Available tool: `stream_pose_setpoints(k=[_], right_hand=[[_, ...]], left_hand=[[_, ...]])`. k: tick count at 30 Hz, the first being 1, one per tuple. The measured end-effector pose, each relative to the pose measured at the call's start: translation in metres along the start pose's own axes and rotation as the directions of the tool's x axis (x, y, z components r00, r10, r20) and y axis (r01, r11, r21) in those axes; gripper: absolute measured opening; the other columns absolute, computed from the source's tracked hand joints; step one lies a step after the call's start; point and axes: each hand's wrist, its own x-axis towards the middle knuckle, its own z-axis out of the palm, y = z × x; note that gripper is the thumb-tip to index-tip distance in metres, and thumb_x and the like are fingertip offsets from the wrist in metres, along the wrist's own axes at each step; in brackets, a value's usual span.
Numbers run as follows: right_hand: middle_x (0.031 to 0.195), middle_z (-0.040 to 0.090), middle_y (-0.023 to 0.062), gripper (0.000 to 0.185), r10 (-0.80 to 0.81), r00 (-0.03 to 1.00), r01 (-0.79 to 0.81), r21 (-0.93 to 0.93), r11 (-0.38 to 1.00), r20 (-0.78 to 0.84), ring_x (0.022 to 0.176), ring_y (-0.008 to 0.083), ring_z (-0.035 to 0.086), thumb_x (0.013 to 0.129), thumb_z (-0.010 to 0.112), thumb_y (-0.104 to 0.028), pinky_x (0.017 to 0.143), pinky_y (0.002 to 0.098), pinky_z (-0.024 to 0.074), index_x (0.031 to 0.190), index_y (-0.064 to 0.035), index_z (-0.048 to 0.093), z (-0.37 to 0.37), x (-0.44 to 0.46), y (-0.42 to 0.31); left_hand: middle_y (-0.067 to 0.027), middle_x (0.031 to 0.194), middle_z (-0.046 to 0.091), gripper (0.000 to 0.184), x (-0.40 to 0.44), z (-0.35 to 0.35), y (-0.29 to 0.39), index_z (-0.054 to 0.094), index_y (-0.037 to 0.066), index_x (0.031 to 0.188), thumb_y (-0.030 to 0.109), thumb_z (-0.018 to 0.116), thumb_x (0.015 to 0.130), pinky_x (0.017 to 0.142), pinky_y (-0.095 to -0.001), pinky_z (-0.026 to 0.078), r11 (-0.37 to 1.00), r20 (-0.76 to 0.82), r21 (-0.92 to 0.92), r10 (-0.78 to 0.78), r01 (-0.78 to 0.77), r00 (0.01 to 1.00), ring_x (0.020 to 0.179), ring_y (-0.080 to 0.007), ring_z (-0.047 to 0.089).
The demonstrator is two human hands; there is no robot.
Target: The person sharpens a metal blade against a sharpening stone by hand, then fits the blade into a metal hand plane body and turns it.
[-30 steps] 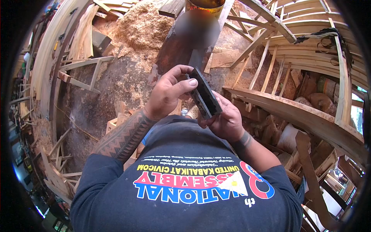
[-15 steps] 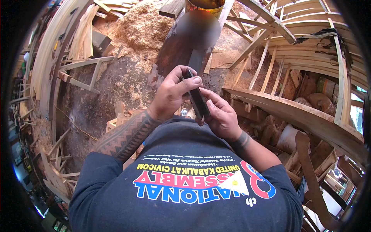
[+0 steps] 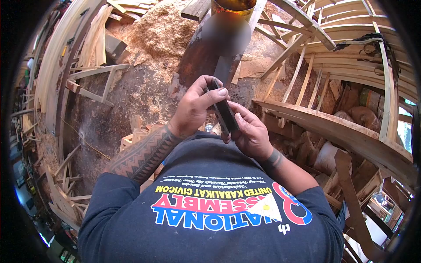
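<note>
Between my two hands, over the chest of the dark printed shirt, is a slim dark rectangular bar [image 3: 225, 115]. It is tilted, its upper end leaning left; its exact kind does not show. My left hand [image 3: 196, 103] is closed round the upper part, thumb lying across the face. Lower down, my right hand [image 3: 252, 133] pinches the other end between thumb and fingers. Just beyond the hands, a grey flat slab [image 3: 223, 65] rests on a brown stained board [image 3: 193, 65]. An open metal can [image 3: 233, 8] with dark contents stands at the far end of the board, partly cut off.
A curved wooden frame with ribs [image 3: 333, 120] takes up the right side. Long planks [image 3: 52, 70] and a small wooden frame [image 3: 98, 72] lie on the left. Wood shavings [image 3: 158, 33] cover the floor ahead. A blurred patch hides part of the board.
Almost nothing differs. Both hands keep the same hold on the dark bar, with only a very slight shift in the view.
</note>
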Motion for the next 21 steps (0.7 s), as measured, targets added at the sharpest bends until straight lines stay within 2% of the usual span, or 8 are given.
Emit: stream_pose_setpoints(k=[6,8,10,13,15,16,19,21], right_hand=[[0.113,0.068,0.0048,0.060,-0.012,1.000,0.009,-0.105,0.994,-0.027,0.084,0.0122,0.067,0.117,0.059,-0.031,0.075,0.0280,0.0544,0.167,-0.0020,0.044,-0.002,0.001,0.000],[0.117,0.069,0.0054,0.061,-0.099,0.995,0.092,-0.258,0.962,-0.014,0.087,0.0122,0.068,0.117,0.061,-0.028,0.077,0.0281,0.0550,0.168,-0.0010,0.042,-0.003,0.003,0.001],[0.119,0.071,0.0073,0.062,-0.212,0.977,0.193,-0.422,0.886,0.003,0.089,0.0138,0.070,0.115,0.064,-0.027,0.080,0.0295,0.0563,0.167,0.0000,0.042,-0.003,0.007,0.001],[0.119,0.074,0.0130,0.060,-0.367,0.929,0.298,-0.694,0.656,0.052,0.090,0.0195,0.073,0.111,0.072,-0.026,0.083,0.0339,0.0588,0.159,0.0007,0.048,0.000,0.011,0.000],[0.116,0.076,0.0180,0.056,-0.405,0.908,0.282,-0.865,0.415,0.102,0.091,0.0242,0.076,0.108,0.077,-0.027,0.084,0.0375,0.0602,0.151,0.0004,0.052,0.001,0.014,-0.007],[0.110,0.077,0.0221,0.048,-0.436,0.897,0.252,-0.897,0.364,0.075,0.091,0.0299,0.078,0.105,0.080,-0.030,0.082,0.0427,0.0605,0.136,-0.0010,0.057,0.004,0.014,-0.010],[0.105,0.076,0.0178,0.036,-0.346,0.938,0.168,-0.911,0.376,0.030,0.096,0.0180,0.073,0.103,0.080,-0.023,0.083,0.0360,0.0560,0.123,0.0011,0.061,0.010,0.013,-0.023],[0.104,0.079,0.0213,0.029,-0.327,0.943,0.156,-0.948,0.278,0.060,0.085,0.0206,0.074,0.106,0.075,-0.024,0.076,0.0394,0.0554,0.116,0.0023,0.067,0.010,0.015,-0.025]], left_hand=[[-0.0136,0.123,0.072,0.041,0.001,-0.003,-0.004,0.056,0.003,0.139,0.028,0.068,0.108,0.105,-0.0368,0.057,1.000,0.018,-0.008,0.009,-0.009,1.000,0.115,-0.0204,0.071],[-0.0164,0.131,0.071,0.049,0.002,-0.002,-0.008,0.054,0.003,0.146,0.032,0.068,0.108,0.110,-0.0399,0.056,0.994,0.043,-0.103,0.032,-0.028,0.999,0.121,-0.0235,0.071],[-0.0193,0.139,0.069,0.058,-0.002,0.005,-0.012,0.051,0.003,0.153,0.037,0.068,0.109,0.114,-0.0435,0.055,0.961,0.069,-0.273,0.074,-0.053,0.995,0.128,-0.0271,0.070],[-0.0213,0.148,0.065,0.067,-0.001,0.003,-0.024,0.049,0.003,0.159,0.044,0.068,0.109,0.120,-0.0472,0.052,0.919,0.191,-0.386,-0.008,0.082,0.982,0.136,-0.0304,0.067],[-0.0170,0.136,0.070,0.051,-0.004,0.005,-0.029,0.057,0.005,0.147,0.037,0.068,0.109,0.108,-0.0438,0.059,0.900,0.120,-0.421,-0.071,0.115,0.990,0.123,-0.0268,0.072],[-0.0144,0.131,0.072,0.043,-0.002,0.003,-0.031,0.060,0.006,0.142,0.034,0.069,0.110,0.104,-0.0413,0.060,0.901,0.078,-0.420,-0.081,0.106,0.994,0.119,-0.0246,0.073],[-0.0161,0.119,0.077,0.027,0.002,0.002,-0.031,0.061,0.004,0.132,0.021,0.066,0.110,0.096,-0.0394,0.063,0.911,-0.015,-0.409,-0.066,0.055,0.998,0.111,-0.0252,0.076],[-0.0191,0.117,0.078,0.026,0.003,-0.003,-0.031,0.060,0.003,0.131,0.018,0.064,0.111,0.096,-0.0401,0.063,0.944,-0.059,-0.328,-0.049,0.027,0.997,0.110,-0.0268,0.077]])
